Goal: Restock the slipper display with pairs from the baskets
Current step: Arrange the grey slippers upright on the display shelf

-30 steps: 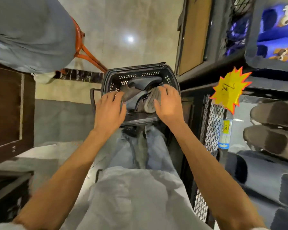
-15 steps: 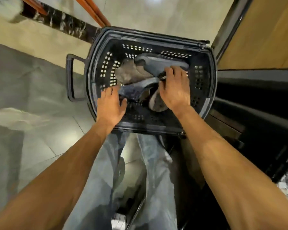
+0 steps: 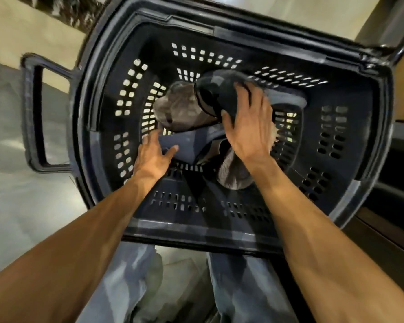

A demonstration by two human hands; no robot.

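Slippers (image 3: 184, 108) lie heaped in the basket (image 3: 350, 127) under both my hands. My right hand (image 3: 250, 127) clamps a dark slipper (image 3: 217, 94); my left hand (image 3: 152, 155), fingers spread, presses a blue-grey one (image 3: 184, 145).

No text, label, brand, number or sign can be read anywhere in this view: none on the dark perforated basket (image 3: 231, 231), and none on the slippers (image 3: 219, 94) lying inside it.

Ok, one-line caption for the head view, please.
Both bare hands reach into a dark perforated basket of slippers: right hand gripping a dark slipper, left hand on a blue-grey slipper.
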